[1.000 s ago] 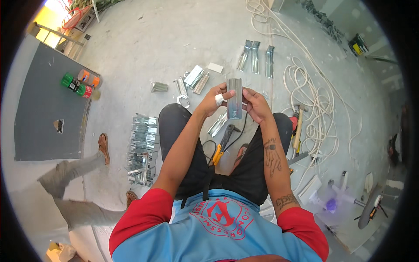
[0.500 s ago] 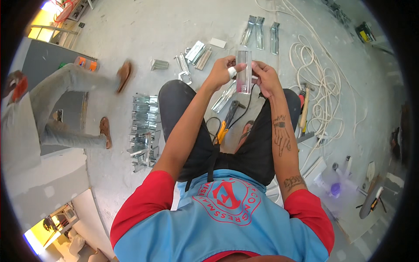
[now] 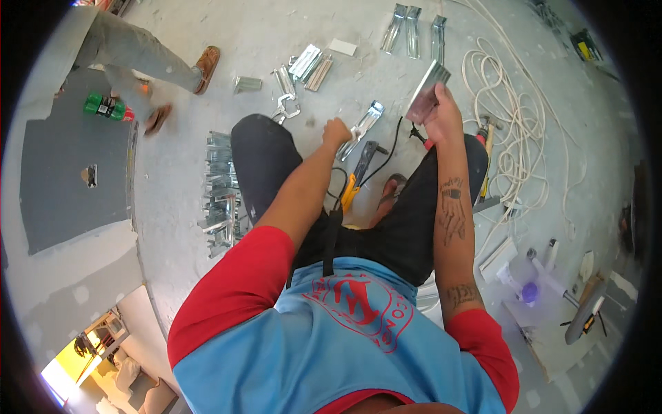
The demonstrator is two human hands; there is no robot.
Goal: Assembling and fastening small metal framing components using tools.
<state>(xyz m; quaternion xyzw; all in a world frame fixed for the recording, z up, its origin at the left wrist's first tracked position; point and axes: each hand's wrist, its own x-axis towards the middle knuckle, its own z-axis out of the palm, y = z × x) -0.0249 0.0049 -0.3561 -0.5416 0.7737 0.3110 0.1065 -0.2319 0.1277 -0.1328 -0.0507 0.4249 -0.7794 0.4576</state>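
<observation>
My right hand (image 3: 443, 117) is closed around a short shiny metal channel piece (image 3: 422, 96), held tilted above my right knee. Curled like a fist, my left hand (image 3: 338, 132) is low between my knees, its thumb with a white wrap against another metal channel piece (image 3: 369, 124) on the floor. Whatever its fingers may grip is hidden. Just below that piece lies a yellow-and-black tool (image 3: 357, 181) with a black cord. A locking clamp (image 3: 287, 108) rests beyond my left knee, beside several cut metal pieces (image 3: 305, 63).
Stacked metal channel pieces (image 3: 222, 186) stand left of my left leg. More lie far ahead (image 3: 412, 33). Coiled white cable (image 3: 507, 96) and a hammer (image 3: 489, 134) are at right. At upper left a person (image 3: 145, 48) stands near a green bottle (image 3: 107, 105).
My hands have parted: the right keeps the channel piece and tilts it, while the left has let go and moved down to the floor piece. The other person has shifted toward the far side.
</observation>
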